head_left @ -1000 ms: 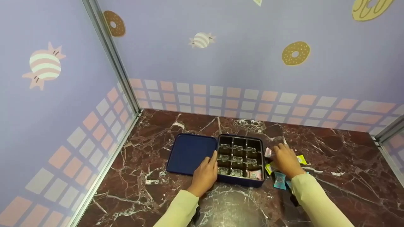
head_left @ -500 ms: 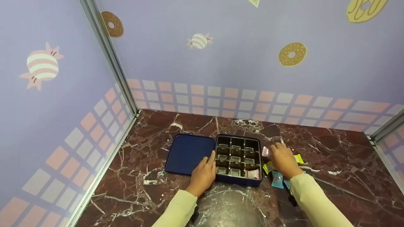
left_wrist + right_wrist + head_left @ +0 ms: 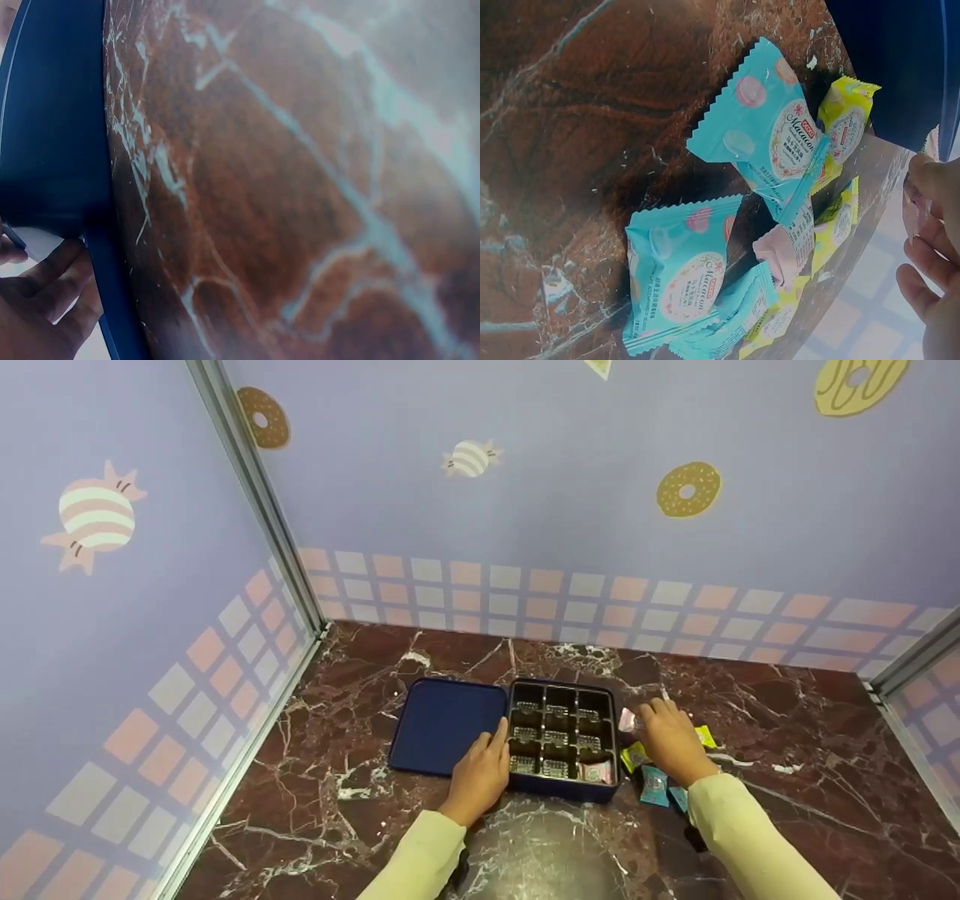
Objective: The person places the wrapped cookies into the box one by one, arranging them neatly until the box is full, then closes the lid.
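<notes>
We look down on a dark blue box sitting open on a red marble counter, its tray divided into nine compartments. One pink-wrapped sweet lies in the compartment at the near right corner of the box; the others hold only their clear liners. The flat blue lid lies just left of the box, touching its side.

The left hand rests at the near left corner of the box, fingers straight and laid along the seam between box and lid, gripping nothing that we can see. The left wrist view shows only the fingertips against the blue edge.

The right hand lies just right of the box over a loose heap of wrapped sweets, fingers curled down toward a pink packet at the box's right wall; whether it pinches the packet we cannot tell. In the right wrist view, two turquoise packets lie on the marble beside yellow ones and a pink one, all to the right of the box.

Pale yellow sleeves cover both forearms.
</notes>
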Demonstrator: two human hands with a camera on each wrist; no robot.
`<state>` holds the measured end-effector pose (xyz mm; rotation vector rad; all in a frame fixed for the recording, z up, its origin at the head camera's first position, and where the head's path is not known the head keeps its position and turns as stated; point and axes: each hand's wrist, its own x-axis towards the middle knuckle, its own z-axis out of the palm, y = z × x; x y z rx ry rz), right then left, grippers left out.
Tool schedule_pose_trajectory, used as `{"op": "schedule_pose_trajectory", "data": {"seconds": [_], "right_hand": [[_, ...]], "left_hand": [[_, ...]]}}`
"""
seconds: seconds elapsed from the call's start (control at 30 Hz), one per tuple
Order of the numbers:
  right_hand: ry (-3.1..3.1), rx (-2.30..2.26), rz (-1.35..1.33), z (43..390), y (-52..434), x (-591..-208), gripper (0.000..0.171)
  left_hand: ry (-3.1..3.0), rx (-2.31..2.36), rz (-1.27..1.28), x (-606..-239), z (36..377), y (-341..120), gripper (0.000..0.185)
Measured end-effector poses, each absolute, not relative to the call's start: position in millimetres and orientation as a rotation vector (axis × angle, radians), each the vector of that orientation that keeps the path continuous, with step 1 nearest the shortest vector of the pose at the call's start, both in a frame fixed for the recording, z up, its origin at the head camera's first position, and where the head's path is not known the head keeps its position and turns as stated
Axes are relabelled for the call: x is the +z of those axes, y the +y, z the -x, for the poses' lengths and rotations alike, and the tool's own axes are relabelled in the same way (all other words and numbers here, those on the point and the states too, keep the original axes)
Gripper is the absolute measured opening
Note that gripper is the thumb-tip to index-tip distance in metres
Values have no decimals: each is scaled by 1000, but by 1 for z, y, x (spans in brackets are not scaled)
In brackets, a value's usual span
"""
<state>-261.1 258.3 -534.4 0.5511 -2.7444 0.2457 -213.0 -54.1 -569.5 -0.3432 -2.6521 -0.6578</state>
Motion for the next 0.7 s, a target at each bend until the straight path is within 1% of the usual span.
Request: {"op": "schedule_pose_trajectory", "data": {"seconds": [0.7], "right_hand": [[-2731,284,-587,253,257,-529,23]], "left_hand": [[-2639,-638,349,-571,213,-53,44]]}}
